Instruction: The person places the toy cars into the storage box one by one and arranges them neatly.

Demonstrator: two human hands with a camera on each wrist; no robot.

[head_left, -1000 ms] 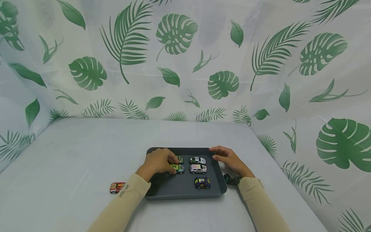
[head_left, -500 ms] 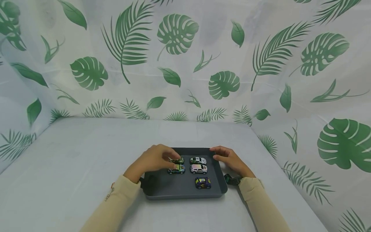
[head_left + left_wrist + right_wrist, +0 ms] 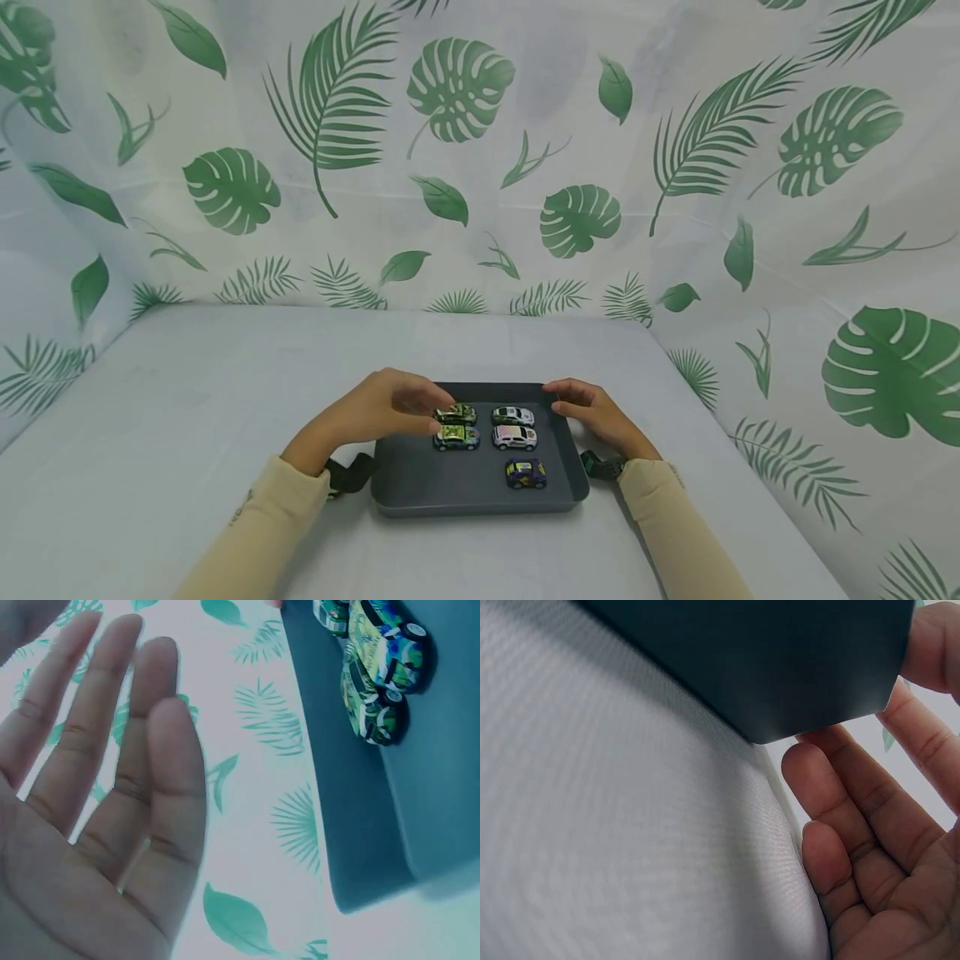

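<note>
My left hand hovers over the left side of the dark grey tray, with fingers and thumb apart and nothing between them. Its fingertips are nearest a camouflage toy car and a green-and-blue toy car, which stand side by side; the left wrist view shows its fingers extended beside the tray. My right hand holds the tray's far right corner, thumb and fingers at the rim. Also in the tray are a white-and-green toy car, a white-and-pink one and a dark purple one.
The white-covered table extends around the tray. Leaf-printed cloth hangs behind and at both sides. Black wrist devices sit at the left wrist and right wrist.
My left hand has let go of the green-and-blue car and drawn back to the left. Its sleeve now hides the red toy car seen earlier on the table. The right hand stays put.
</note>
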